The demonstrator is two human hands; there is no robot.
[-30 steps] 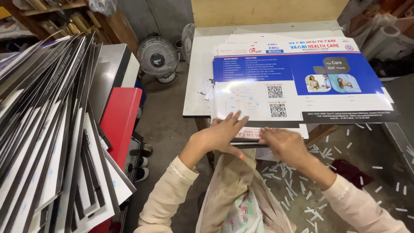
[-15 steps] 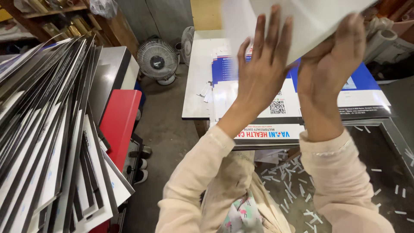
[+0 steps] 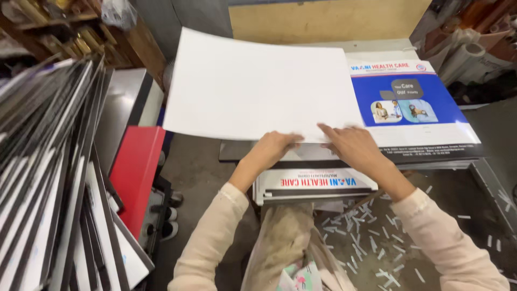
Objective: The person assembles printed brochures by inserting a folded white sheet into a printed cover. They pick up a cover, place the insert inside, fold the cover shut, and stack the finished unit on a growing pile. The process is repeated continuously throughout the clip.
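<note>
— Where are the arms?
— Both reach forward from the bottom of the view, in pale long sleeves, elbows bent and spread, forearms drawing together.
— And the left hand?
— Palm down, fingers curled at the front, slightly blurred.
— The right hand?
— Palm down too, fingers stretched flat, pointing left. The two hands sit just beside each other.
</note>
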